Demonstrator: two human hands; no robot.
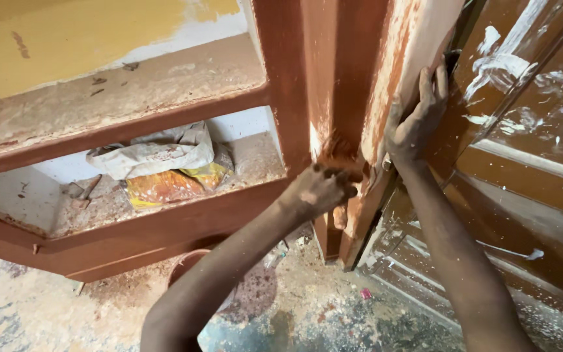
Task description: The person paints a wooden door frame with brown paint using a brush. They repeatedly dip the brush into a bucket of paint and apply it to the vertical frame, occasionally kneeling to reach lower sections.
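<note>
We are painting the woodwork beside a shelf unit, and the step in hand looks to us like working red-brown paint onto the narrow upright post [324, 85] between the shelves and the door. Our left hand [317, 189] is closed in a fist around a paint-soaked applicator [339, 155]; whether it is a rag or a worn brush we cannot tell, since it is blurred and the same colour as the wood. It presses against the post near its lower part, just beside the front rail of the lower shelf [164, 221]. Our right hand [415, 124] lies open with fingers spread, gripping nothing, flat against the edge of the door [529, 130] where pale bare wood still shows through smears of paint; we judge that it steadies the door. On the lower shelf, well apart from both hands, lie a crumpled grey-white bag [158, 156] and a yellow-orange packet [164, 188]. A round red-brown paint pot [187, 264] stands on the dusty floor [333, 313], partly hidden behind our left forearm. The post already looks evenly coated higher up, so we judge the job well along here. The next stroke calls for firm pressure along the post's edge, keeping the applicator off the wet shelf rail, and a reload from the pot once the colour thins.
</note>
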